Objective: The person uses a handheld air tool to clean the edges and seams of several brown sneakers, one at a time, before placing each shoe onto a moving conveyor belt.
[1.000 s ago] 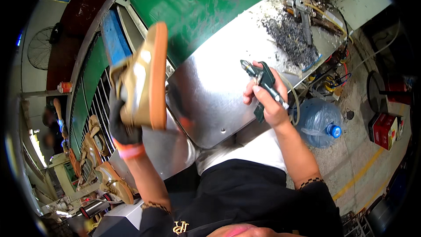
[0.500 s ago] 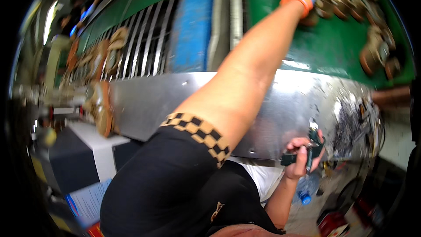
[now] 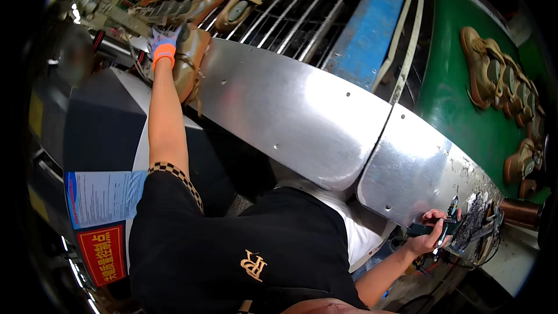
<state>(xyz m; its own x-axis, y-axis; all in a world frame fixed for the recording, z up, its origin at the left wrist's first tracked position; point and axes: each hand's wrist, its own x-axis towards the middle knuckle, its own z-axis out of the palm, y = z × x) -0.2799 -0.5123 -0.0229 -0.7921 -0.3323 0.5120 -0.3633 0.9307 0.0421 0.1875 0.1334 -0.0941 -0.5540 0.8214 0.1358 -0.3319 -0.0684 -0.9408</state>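
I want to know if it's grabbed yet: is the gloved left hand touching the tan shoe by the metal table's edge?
Touching. The head view shows the gloved left hand pressed against the tan shoe, with no gap between them.

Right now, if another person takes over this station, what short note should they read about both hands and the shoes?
Left hand: gloved, stretched far left, on a tan shoe at the edge of the steel guard.
Right hand: grip closed on a dark hand tool by the guard's right end.
More shoes lie on the wire rack; others on the green belt.
Done or left: cannot tell from this view.
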